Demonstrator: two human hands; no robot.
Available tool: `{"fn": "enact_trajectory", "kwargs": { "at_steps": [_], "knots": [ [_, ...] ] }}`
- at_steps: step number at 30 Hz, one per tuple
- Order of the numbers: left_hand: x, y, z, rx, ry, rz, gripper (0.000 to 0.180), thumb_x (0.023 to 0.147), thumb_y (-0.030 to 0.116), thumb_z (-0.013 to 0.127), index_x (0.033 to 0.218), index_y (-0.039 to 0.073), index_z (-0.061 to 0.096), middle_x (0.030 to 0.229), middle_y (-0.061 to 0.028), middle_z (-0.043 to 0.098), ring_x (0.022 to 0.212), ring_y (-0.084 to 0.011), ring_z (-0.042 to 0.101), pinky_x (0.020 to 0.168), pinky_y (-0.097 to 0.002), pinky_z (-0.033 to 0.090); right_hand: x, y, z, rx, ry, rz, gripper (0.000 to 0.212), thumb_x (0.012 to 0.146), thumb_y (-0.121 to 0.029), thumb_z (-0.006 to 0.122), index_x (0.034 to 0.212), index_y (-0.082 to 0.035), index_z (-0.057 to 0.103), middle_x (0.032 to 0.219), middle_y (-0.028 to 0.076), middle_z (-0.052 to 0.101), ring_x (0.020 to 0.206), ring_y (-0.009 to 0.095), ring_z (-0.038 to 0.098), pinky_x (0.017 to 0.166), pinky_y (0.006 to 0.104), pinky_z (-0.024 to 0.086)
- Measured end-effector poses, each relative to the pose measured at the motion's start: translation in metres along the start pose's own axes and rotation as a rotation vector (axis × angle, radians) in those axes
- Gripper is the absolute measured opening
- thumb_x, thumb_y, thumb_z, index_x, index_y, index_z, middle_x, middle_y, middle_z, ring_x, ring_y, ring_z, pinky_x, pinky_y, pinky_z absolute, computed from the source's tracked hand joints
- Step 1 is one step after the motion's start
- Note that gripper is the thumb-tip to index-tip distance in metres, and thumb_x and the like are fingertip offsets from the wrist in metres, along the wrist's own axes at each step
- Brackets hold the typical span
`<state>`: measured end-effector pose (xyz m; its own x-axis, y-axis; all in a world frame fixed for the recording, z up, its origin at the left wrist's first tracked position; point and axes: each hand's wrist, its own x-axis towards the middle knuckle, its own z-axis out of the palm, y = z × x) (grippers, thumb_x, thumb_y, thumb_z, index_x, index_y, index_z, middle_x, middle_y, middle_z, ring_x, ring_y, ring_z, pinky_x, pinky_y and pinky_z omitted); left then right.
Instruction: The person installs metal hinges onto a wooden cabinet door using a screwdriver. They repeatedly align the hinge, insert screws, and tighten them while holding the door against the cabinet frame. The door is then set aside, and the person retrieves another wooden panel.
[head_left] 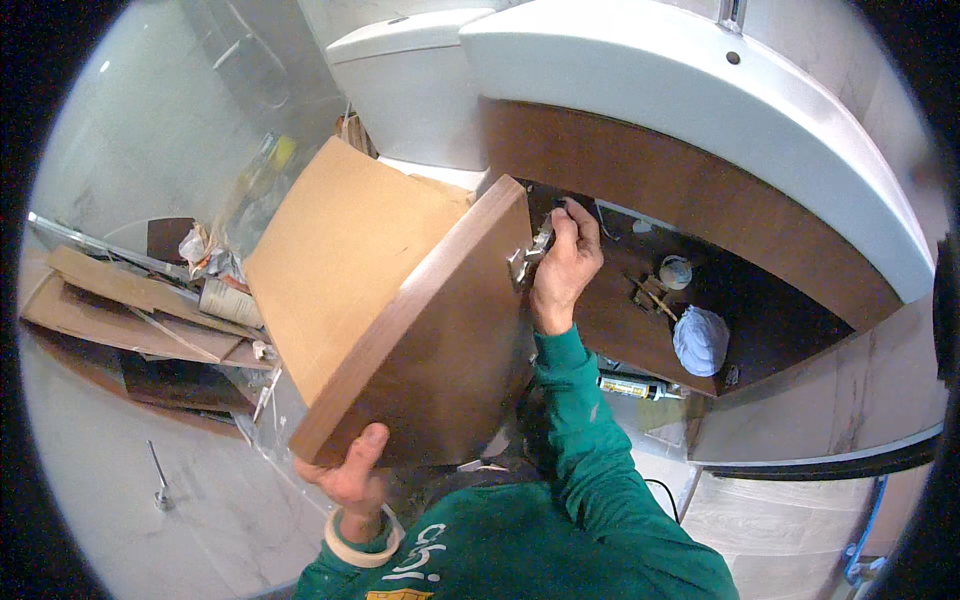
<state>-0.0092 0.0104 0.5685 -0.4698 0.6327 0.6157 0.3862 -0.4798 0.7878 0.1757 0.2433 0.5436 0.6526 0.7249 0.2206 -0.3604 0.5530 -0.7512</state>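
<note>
A brown wooden cabinet door (440,350) stands tilted out from the dark vanity cabinet (680,190). My left hand (352,478) grips the door's near lower corner, its thumb on the brown face. My right hand (568,270) is at the metal hinge (524,262) by the door's far edge. Its fingers are closed around the hinge's end at the cabinet opening; the fingertips are partly hidden. Around my left wrist sits a roll of tape (365,556). Inside the cabinet are a white cloth bundle (700,341), a small white cup (675,271) and a thin wooden stick (656,298).
A white basin (690,90) tops the cabinet, with a toilet tank (410,90) left of it. Behind the door lies a cardboard sheet (350,230). Wooden boards (140,300) and a can (228,302) are at the left. A sealant tube (635,387) lies below the cabinet.
</note>
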Motion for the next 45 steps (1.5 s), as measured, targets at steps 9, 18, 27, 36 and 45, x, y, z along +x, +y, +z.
{"fn": "enact_trajectory", "kwargs": {
  "at_steps": [9, 18, 27, 36, 45],
  "knots": [
    [0.054, 0.028, -0.126, -0.238, 0.003, 0.142, 0.052, 0.079, 0.014, 0.061, 0.126, -0.005, 0.05, 0.127, -0.0214, 0.054, 0.115, -0.0358, 0.054, 0.101, -0.0513, 0.042, -0.068, -0.094, 0.025, 0.312, -0.353, 0.093, 0.038, 0.092, -0.011, 0.057, 0.127, 0.002, 0.047, 0.082, 0.006, 0.063, 0.063, 0.011, 0.057, 0.057, 0.0248, 0.047],
    [0.169, 0.111, -0.289, -0.381, -0.048, -0.099, 0.042, 0.098, 0.021, 0.05, 0.134, 0.0, 0.047, 0.139, -0.0145, 0.049, 0.125, -0.0283, 0.049, 0.11, -0.0414, 0.036, -0.104, -0.1, -0.009, -0.049, -0.842, -0.028, 0.06, 0.078, -0.026, 0.072, 0.128, 0.0, 0.05, 0.115, 0.016, 0.058, 0.11, 0.025, 0.056, 0.095, 0.0372, 0.044],
    [0.323, 0.174, -0.29, -0.223, 0.139, -0.097, 0.038, 0.096, 0.019, 0.057, 0.128, 0.0, 0.054, 0.129, -0.0079, 0.058, 0.115, -0.019, 0.056, 0.1, -0.0307, 0.046, -0.221, -0.047, 0.021, -0.287, -1.286, -0.799, 0.072, 0.071, -0.026, 0.076, 0.137, -0.02, 0.046, 0.145, 0.024, 0.031, 0.133, 0.044, 0.031, 0.106, 0.0602, 0.027],
    [0.43, 0.195, -0.239, -0.029, 0.017, -0.203, 0.035, 0.089, 0.024, 0.066, 0.118, 0.004, 0.061, 0.112, -0.007, 0.065, 0.1, -0.02, 0.062, 0.09, -0.0332, 0.051, -0.257, -0.011, 0.077, -0.035, -1.343, -0.683, 0.093, 0.063, -0.02, 0.078, 0.145, -0.016, 0.032, 0.151, 0.027, 0.02, 0.138, 0.049, 0.023, 0.108, 0.0638, 0.023],
    [0.484, 0.114, -0.259, -0.166, -0.001, -0.248, 0.033, 0.089, 0.026, 0.066, 0.112, 0.002, 0.062, 0.112, -0.0096, 0.065, 0.098, -0.0216, 0.064, 0.087, -0.0364, 0.054, -0.199, 0.037, 0.113, -0.326, -0.863, -0.809, 0.08, 0.065, -0.007, 0.064, 0.141, -0.011, 0.038, 0.142, 0.02, 0.038, 0.132, 0.046, 0.034, 0.107, 0.0653, 0.024]
  ]
}}
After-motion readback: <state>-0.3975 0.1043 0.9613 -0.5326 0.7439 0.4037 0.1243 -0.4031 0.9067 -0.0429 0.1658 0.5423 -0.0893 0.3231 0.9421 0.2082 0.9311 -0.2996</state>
